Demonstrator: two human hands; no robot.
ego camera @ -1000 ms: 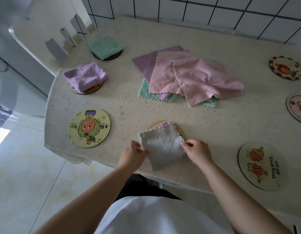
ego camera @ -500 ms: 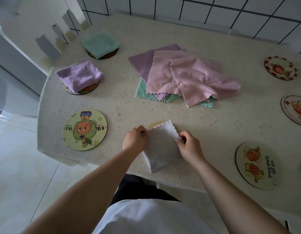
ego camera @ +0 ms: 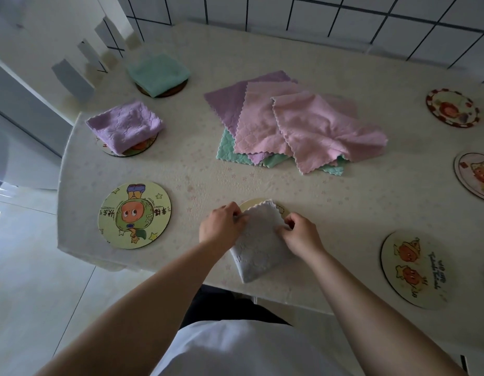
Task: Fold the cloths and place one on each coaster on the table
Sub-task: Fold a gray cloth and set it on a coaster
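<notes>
At the lower centre of the frame, a folded grey cloth is pinched at its upper side edges by the left hand and the right hand, fingers curled on the fabric. Its top corner is laid over a coaster on the table. Unfolded cloths are heaped at upper centre.
</notes>
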